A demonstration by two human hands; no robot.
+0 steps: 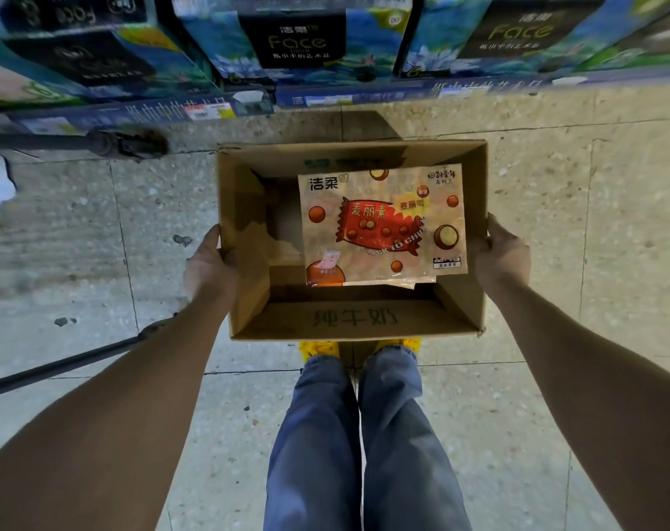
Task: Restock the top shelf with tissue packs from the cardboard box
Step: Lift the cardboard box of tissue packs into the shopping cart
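Note:
An open brown cardboard box (249, 308) is in front of me above the tiled floor, its top flaps gone or folded. Inside lies one flat tissue pack (383, 224) in pale wrapping with a red candy picture, toward the right half of the box. My left hand (209, 264) grips the box's left wall and my right hand (502, 254) grips the right wall. The top shelf is out of view.
A low shelf edge (364, 95) with blue price strips runs across the top, stocked with dark blue "Face" tissue boxes (299, 44). A grey metal bar (57, 366) slants at the left. My jeans-clad legs (364, 435) and yellow shoes are just behind the box.

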